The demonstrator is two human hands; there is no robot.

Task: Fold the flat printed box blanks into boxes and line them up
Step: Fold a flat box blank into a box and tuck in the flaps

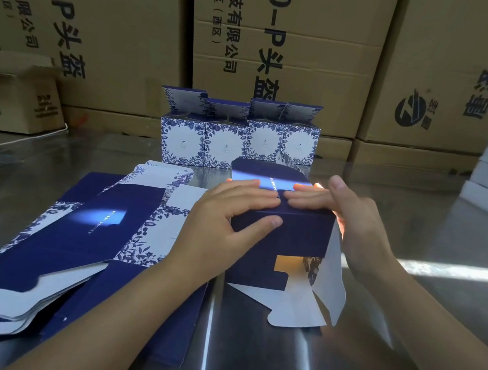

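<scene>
Both forearms reach in from the bottom edge over a shiny metal table. The left hand and right hand rest on a half-folded navy box at the centre. Their straight fingers press flat on its top, tips nearly meeting, with the left thumb on the near face. Flat blanks lie fanned just left of it. Four folded boxes stand in a row behind
</scene>
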